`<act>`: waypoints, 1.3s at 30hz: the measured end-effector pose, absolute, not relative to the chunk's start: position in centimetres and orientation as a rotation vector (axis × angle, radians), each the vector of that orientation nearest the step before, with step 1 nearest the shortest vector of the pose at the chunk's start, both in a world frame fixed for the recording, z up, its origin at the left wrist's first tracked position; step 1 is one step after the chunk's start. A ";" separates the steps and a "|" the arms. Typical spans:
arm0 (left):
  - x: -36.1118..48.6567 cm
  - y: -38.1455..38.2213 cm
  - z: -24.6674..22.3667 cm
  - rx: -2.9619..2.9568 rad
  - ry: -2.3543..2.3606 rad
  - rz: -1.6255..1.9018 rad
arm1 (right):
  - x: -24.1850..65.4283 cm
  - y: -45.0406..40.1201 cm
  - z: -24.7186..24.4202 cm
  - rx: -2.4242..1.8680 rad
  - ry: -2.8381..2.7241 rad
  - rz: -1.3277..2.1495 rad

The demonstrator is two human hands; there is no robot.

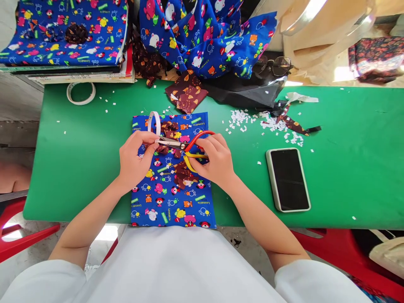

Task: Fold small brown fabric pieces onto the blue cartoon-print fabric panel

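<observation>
My right hand [216,158] is closed round the red and yellow handles of a pair of scissors [192,153], whose blades point left. In my left hand [139,158] a narrow white strip [154,122] is pinched between thumb and fingers; it curls up in a loop above them. The blade tips reach the strip at my left fingertips. Underneath lies a folded blue cloth [164,202] printed with cartoon animals. Brown patterned cloth scraps [184,174] rest on it, partly hidden by my hands and the scissors.
A phone [288,180] lies to the right on the green table [347,168]. Small white snippets [240,120] are scattered behind it. A white tape roll [81,93] sits at the back left. Crumpled blue cloth [202,38], a brown folded cloth [187,91] and glasses [279,66] stand along the back.
</observation>
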State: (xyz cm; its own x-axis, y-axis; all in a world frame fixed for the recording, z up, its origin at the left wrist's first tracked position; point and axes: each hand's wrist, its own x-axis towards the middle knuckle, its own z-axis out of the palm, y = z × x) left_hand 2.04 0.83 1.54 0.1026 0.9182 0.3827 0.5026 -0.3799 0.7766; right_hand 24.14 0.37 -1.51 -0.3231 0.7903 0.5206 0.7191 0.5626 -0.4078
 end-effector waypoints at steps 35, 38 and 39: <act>2.0 1.0 1.5 1.941 1.412 1.198 | 24.9 0.6 -1.5 -1.211 -2.256 -0.118; 2.1 0.9 1.7 2.051 1.443 1.216 | 24.9 0.6 -1.5 -1.180 -2.240 -0.126; 2.2 0.9 1.7 2.091 1.445 1.226 | 24.9 0.6 -1.5 -1.170 -2.234 -0.127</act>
